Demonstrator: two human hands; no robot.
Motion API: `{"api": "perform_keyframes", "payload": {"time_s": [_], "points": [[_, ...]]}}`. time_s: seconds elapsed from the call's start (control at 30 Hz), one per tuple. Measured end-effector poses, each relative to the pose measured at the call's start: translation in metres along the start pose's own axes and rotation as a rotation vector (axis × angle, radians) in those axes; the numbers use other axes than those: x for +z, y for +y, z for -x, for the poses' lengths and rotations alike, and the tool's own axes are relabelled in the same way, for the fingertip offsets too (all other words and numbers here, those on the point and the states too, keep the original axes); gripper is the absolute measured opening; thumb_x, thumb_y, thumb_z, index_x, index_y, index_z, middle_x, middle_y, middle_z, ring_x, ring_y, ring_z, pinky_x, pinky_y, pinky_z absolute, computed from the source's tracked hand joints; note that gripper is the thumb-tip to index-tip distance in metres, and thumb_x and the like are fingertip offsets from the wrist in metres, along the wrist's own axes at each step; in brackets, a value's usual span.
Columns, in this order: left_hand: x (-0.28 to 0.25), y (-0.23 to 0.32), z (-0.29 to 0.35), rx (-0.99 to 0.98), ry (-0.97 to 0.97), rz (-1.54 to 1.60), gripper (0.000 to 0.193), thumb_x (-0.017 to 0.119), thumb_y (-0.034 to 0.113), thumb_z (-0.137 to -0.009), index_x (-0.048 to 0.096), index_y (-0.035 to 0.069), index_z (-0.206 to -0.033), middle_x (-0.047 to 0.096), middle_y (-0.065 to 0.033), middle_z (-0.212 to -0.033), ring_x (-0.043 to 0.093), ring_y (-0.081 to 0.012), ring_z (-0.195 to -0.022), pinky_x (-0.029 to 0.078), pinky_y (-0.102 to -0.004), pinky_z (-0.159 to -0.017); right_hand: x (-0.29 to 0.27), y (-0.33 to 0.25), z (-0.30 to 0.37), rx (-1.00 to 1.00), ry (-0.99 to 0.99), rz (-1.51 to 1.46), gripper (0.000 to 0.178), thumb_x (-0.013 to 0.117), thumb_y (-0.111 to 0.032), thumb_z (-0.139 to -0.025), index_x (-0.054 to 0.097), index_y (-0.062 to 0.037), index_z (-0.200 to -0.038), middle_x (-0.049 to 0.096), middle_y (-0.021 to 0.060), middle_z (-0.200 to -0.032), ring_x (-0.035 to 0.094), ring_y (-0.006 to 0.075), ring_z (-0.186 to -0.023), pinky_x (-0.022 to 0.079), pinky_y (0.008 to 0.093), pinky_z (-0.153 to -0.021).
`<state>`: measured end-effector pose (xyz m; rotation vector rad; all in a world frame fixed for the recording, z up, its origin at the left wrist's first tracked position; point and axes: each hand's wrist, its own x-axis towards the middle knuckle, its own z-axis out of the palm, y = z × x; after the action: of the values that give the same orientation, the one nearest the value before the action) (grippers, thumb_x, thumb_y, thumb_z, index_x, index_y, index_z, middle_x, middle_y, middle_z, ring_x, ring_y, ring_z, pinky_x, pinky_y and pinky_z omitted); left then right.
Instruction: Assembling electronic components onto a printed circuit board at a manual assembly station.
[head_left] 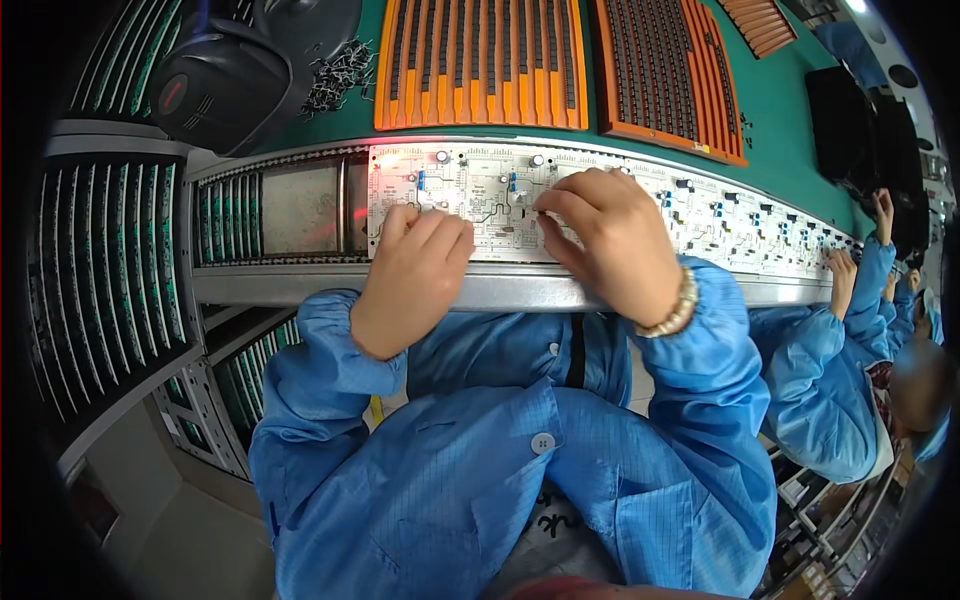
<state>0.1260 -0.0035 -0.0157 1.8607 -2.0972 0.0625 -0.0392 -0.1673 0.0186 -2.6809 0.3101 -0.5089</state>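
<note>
A white circuit board [485, 225] lies before me on the rail of the line, carrying blue parts and round capacitors. Over its left part, near the front edge, my left hand [415, 280] is closed with the fingers curled down at the board. Whatever those fingertips hold, if anything, is hidden. My right hand [620, 240], with a beaded bracelet [675, 308] at the wrist, pinches thumb and forefinger together just above the board, right of the left hand. What sits in that pinch is too small to name.
Orange racks [480, 112] [670, 130] of small black parts stand behind the line. At back left are a black device [225, 90] and a pile of loose leaded parts [335, 80]. Board racks [110, 280] fill the left side. Another person's hand [843, 275] works further right.
</note>
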Motion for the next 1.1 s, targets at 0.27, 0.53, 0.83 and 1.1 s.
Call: {"api": "perform_keyframes", "payload": {"time_s": [0.27,0.53,0.83,1.1], "points": [[-0.003,0.007,0.003,-0.022,-0.061,0.023,0.026,0.067,0.008,-0.078,0.064,-0.004,-0.100,0.058,-0.0083,-0.090,0.056,-0.0216,-0.087,0.041,-0.0374,-0.079,0.039,-0.004,0.002,0.210,0.005,0.020,0.016,0.070,-0.005,-0.072,0.067,-0.0014,-0.087,0.064,0.0122,-0.085,0.063,0.0307,-0.077,0.053,0.0375,-0.069],[-0.001,0.008,0.003,-0.002,-0.076,-0.004,0.024,0.067,0.007,-0.077,0.065,-0.005,-0.098,0.058,-0.0080,-0.088,0.056,-0.0210,-0.087,0.041,-0.0362,-0.079,0.039,-0.004,0.003,0.254,-0.001,0.021,0.016,0.071,-0.004,-0.070,0.068,-0.0007,-0.085,0.064,0.0125,-0.083,0.063,0.0312,-0.077,0.053,0.0376,-0.068],[-0.001,0.007,0.000,0.015,-0.091,-0.028,0.023,0.066,0.006,-0.077,0.065,-0.005,-0.096,0.059,-0.0081,-0.087,0.057,-0.0208,-0.087,0.042,-0.0353,-0.079,0.035,-0.002,0.004,0.306,-0.014,-0.063,0.018,0.073,-0.003,-0.071,0.069,-0.0003,-0.088,0.065,0.0130,-0.084,0.064,0.0314,-0.077,0.053,0.0374,-0.069],[0.000,0.009,-0.003,0.003,-0.117,-0.025,0.024,0.066,0.007,-0.076,0.065,-0.005,-0.096,0.059,-0.0085,-0.087,0.057,-0.0213,-0.087,0.042,-0.0356,-0.080,0.038,-0.003,0.008,0.322,0.037,-0.047,0.017,0.072,-0.004,-0.072,0.069,-0.0004,-0.088,0.065,0.0130,-0.084,0.064,0.0310,-0.076,0.053,0.0374,-0.068]]}}
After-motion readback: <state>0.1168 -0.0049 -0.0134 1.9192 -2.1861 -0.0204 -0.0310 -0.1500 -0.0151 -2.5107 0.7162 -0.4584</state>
